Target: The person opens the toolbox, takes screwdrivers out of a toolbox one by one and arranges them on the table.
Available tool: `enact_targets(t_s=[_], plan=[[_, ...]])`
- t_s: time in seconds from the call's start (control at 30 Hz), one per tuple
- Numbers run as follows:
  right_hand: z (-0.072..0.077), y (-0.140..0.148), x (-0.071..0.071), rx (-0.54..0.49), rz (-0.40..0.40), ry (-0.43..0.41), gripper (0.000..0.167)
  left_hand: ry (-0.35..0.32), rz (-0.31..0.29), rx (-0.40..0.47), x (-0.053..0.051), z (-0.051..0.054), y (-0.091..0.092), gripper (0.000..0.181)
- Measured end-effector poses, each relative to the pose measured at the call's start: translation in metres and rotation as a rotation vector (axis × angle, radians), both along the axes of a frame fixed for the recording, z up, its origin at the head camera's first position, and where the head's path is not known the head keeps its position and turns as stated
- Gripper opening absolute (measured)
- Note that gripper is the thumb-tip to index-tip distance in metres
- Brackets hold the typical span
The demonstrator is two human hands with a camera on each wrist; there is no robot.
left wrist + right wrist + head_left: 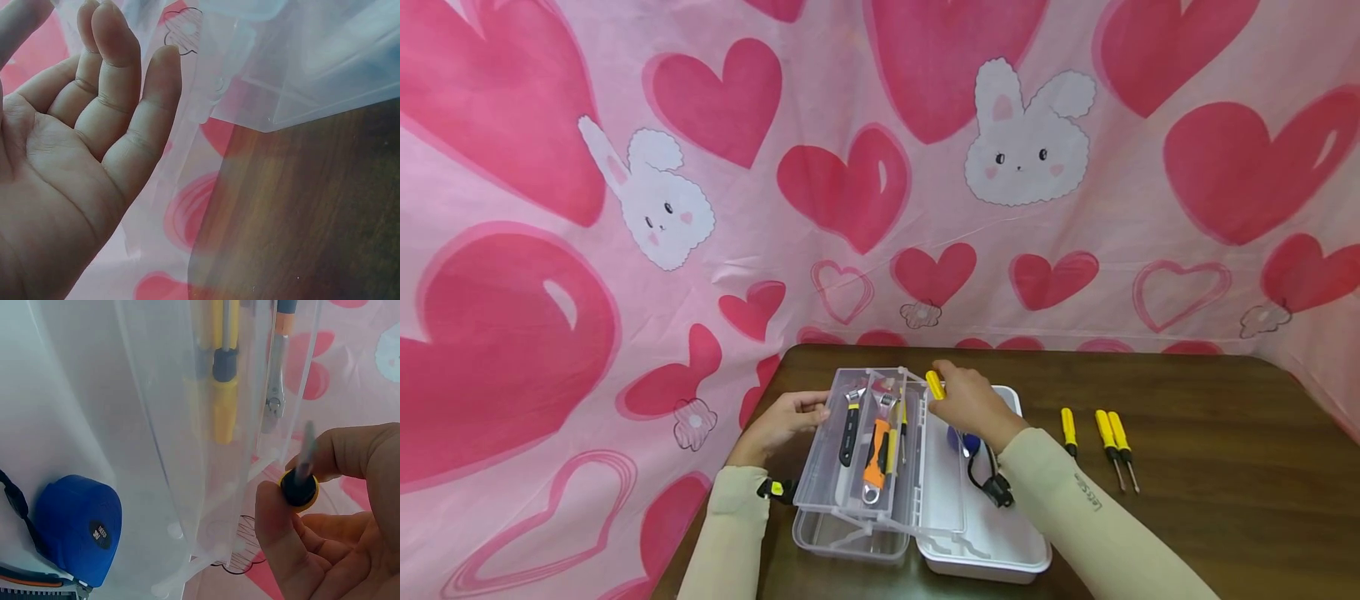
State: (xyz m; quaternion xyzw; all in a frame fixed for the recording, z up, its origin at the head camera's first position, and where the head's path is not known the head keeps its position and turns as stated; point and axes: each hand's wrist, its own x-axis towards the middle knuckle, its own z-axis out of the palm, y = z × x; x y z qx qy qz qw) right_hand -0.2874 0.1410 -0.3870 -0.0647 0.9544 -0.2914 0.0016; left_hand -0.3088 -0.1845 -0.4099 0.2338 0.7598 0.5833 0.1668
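Observation:
My right hand (973, 404) pinches a yellow-and-black screwdriver (935, 384) between thumb and fingers, above the far end of an opened toolbox. In the right wrist view the screwdriver's black collar (299, 487) and blurred shaft point toward the camera. My left hand (786, 423) is at the left side of the clear raised tray (827, 479), fingers loosely bent, thumb at its edge. That tray holds a black-handled adjustable wrench (848, 437), an orange-handled wrench (875, 454) and yellow-and-black screwdrivers (225, 412). A blue tape measure (78, 525) lies in the white half (985, 533).
Three yellow-and-black screwdrivers, one of them this screwdriver (1069, 429), lie on the brown table (1225, 467) to the right. A black cord-like item (996, 487) sits beside the tape measure. A pink heart-patterned cloth (850, 183) hangs behind the table.

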Motion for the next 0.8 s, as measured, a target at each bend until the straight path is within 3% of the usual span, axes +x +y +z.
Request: enact_targets(t_s=[0.67,0.8], plan=[[0.006,0.014,0.004,0.021,0.003,0.012,0.060,0.000,0.001,0.011,-0.001,0.000,-0.001,0.045],[0.004,0.016,0.005,0.007,-0.007,-0.010,0.059,-0.009,0.012,0.005,-0.012,-0.014,-0.005,0.045]])
